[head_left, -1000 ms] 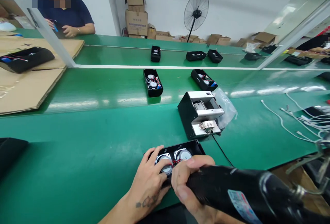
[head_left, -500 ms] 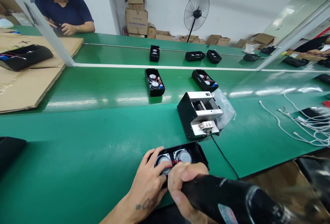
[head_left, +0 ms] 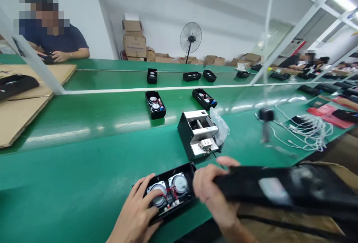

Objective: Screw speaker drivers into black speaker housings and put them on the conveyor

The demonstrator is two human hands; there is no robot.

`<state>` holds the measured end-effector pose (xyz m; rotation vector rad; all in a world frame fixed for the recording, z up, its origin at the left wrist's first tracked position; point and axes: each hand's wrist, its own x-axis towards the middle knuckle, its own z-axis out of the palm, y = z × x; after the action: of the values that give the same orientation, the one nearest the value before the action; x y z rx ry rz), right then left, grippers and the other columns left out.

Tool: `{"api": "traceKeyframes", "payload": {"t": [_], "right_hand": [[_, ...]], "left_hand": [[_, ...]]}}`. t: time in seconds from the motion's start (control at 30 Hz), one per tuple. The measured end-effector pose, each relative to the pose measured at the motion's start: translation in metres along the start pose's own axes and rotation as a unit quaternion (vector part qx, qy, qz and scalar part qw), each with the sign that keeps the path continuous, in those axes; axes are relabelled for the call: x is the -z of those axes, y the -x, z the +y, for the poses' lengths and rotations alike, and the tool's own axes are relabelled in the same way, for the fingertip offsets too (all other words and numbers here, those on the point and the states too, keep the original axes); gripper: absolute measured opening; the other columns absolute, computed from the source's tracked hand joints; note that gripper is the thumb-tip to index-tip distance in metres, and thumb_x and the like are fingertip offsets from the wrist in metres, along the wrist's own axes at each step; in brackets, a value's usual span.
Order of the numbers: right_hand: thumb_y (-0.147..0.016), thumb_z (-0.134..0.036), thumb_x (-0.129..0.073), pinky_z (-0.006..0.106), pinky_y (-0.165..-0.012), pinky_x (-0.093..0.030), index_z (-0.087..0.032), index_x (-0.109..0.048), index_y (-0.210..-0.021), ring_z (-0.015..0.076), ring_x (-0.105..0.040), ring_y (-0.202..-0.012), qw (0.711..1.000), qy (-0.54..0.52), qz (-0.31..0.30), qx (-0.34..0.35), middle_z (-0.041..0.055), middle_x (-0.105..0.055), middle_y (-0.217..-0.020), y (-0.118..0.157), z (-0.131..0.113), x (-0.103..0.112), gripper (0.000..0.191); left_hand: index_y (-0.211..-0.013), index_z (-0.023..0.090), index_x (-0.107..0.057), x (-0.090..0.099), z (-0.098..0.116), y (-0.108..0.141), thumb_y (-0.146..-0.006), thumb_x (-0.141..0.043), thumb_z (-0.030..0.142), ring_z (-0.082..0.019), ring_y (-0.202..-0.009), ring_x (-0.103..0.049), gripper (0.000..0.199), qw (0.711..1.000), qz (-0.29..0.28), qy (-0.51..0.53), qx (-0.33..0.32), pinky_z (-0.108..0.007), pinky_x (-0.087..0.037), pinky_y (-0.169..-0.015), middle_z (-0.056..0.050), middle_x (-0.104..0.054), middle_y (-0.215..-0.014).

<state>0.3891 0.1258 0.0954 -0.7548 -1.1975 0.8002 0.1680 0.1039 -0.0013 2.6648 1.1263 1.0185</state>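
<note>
A black speaker housing (head_left: 183, 206) lies open-side up on the green bench, tilted across my view. Two round speakers (head_left: 179, 184) with red and black wires sit inside it. My left hand (head_left: 140, 205) grips the housing's left end, thumb and fingers over its walls and one finger across the left speaker. In my right hand (head_left: 212, 191) is a thick black electric screwdriver (head_left: 251, 185) with a pale label, blurred by motion. It is held just right of the housing, its back end pointing right; its tip is hidden.
Behind the housing stands a black and silver screw feeder (head_left: 195, 135) beside a plastic bag (head_left: 219, 127). White cables (head_left: 310, 135) lie at the right. More open housings (head_left: 155, 105) rest on the belt. Cardboard (head_left: 25, 112) lies left; a co-worker (head_left: 56, 41) sits across.
My right hand has lifted the screwdriver away from over the housing and moved right, uncovering the housing's inside. My left hand stays on the housing. The view has tilted up and turned right.
</note>
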Motion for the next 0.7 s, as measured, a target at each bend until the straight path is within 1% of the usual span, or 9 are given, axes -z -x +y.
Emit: {"api": "traceKeyframes", "payload": {"t": [0.03,0.1,0.2,0.3,0.4,0.47,0.57,0.63,0.7], "right_hand": [[-0.097,-0.035,-0.067,0.034,-0.044,-0.043,-0.040,-0.045,-0.124,0.0170,-0.047,-0.040,0.999,-0.011,0.041,0.033,-0.0119,-0.051,-0.057,-0.018,-0.003,0.009,0.035],[-0.093,-0.026,-0.073,0.033,-0.049,-0.044,-0.035,-0.052,-0.122,0.0151,-0.047,-0.044,0.984,0.001,0.161,0.077,-0.0119,-0.053,-0.059,-0.051,0.000,0.027,0.037],[-0.091,-0.025,-0.075,0.033,-0.056,-0.047,-0.029,-0.053,-0.119,0.0144,-0.051,-0.045,0.971,0.072,0.202,0.104,-0.0124,-0.059,-0.059,-0.084,0.020,0.051,0.036],[-0.091,-0.027,-0.074,0.033,-0.057,-0.047,-0.025,-0.053,-0.115,0.0143,-0.051,-0.043,0.968,0.121,0.193,0.107,-0.0130,-0.060,-0.056,-0.095,0.040,0.064,0.032],[-0.089,-0.029,-0.074,0.032,-0.055,-0.046,-0.024,-0.054,-0.112,0.0130,-0.050,-0.043,0.976,0.140,0.154,0.067,-0.0126,-0.059,-0.055,-0.093,0.044,0.065,0.031],[-0.087,-0.030,-0.077,0.030,-0.051,-0.044,-0.023,-0.056,-0.113,0.0126,-0.049,-0.042,0.984,0.135,0.112,0.017,-0.0121,-0.057,-0.054,-0.087,0.038,0.062,0.034],[-0.089,-0.028,-0.077,0.027,-0.045,-0.041,-0.023,-0.056,-0.121,0.0116,-0.047,-0.041,0.996,0.061,0.050,-0.045,-0.0125,-0.054,-0.055,-0.071,0.023,0.054,0.039],[-0.093,-0.027,-0.075,0.026,-0.043,-0.040,-0.027,-0.053,-0.126,0.0108,-0.046,-0.041,0.998,-0.015,0.042,-0.043,-0.0124,-0.053,-0.058,-0.056,0.010,0.046,0.040],[-0.096,-0.025,-0.072,0.024,-0.041,-0.039,-0.030,-0.053,-0.130,0.0098,-0.043,-0.040,0.995,-0.084,0.042,-0.022,-0.0117,-0.052,-0.061,-0.041,-0.003,0.037,0.039]], "left_hand": [[-0.072,0.028,-0.069,0.006,-0.005,0.006,-0.077,-0.088,0.044,-0.028,-0.148,-0.042,0.025,1.000,0.001,0.002,0.005,-0.041,-0.024,-0.127,0.005,-0.074,-0.115],[-0.072,0.027,-0.069,0.016,-0.016,0.020,-0.079,-0.086,0.042,-0.028,-0.150,-0.040,0.023,1.000,0.002,-0.006,0.011,-0.042,-0.025,-0.127,0.003,-0.074,-0.117],[-0.077,0.026,-0.069,0.029,-0.029,0.035,-0.080,-0.084,0.033,-0.032,-0.157,-0.031,0.016,0.997,-0.038,-0.063,-0.011,-0.047,-0.023,-0.129,0.000,-0.069,-0.134],[-0.083,0.025,-0.068,0.039,-0.031,0.034,-0.080,-0.084,0.036,-0.035,-0.160,-0.025,0.020,0.990,-0.070,-0.113,-0.055,-0.051,-0.022,-0.130,-0.005,-0.063,-0.145],[-0.091,0.024,-0.068,0.046,-0.023,0.020,-0.085,-0.081,0.049,-0.034,-0.154,-0.037,0.029,0.987,-0.049,-0.125,-0.084,-0.048,-0.033,-0.125,-0.008,-0.067,-0.137],[-0.101,0.023,-0.069,0.046,-0.014,0.009,-0.089,-0.078,0.049,-0.030,-0.146,-0.047,0.030,0.988,-0.033,-0.124,-0.088,-0.045,-0.038,-0.122,-0.008,-0.070,-0.129],[-0.118,0.023,-0.067,0.038,0.001,-0.005,-0.097,-0.070,0.042,-0.025,-0.134,-0.058,0.029,0.992,-0.027,-0.100,-0.077,-0.042,-0.040,-0.121,-0.004,-0.075,-0.119],[-0.119,0.023,-0.067,0.030,0.013,-0.015,-0.104,-0.057,0.041,-0.024,-0.123,-0.064,0.025,0.996,-0.005,-0.082,-0.039,-0.043,-0.042,-0.119,-0.001,-0.077,-0.111],[-0.115,0.024,-0.067,0.023,0.025,-0.027,-0.109,-0.044,0.043,-0.024,-0.109,-0.070,0.031,0.996,0.015,-0.082,-0.009,-0.046,-0.049,-0.111,0.000,-0.078,-0.102]]}}
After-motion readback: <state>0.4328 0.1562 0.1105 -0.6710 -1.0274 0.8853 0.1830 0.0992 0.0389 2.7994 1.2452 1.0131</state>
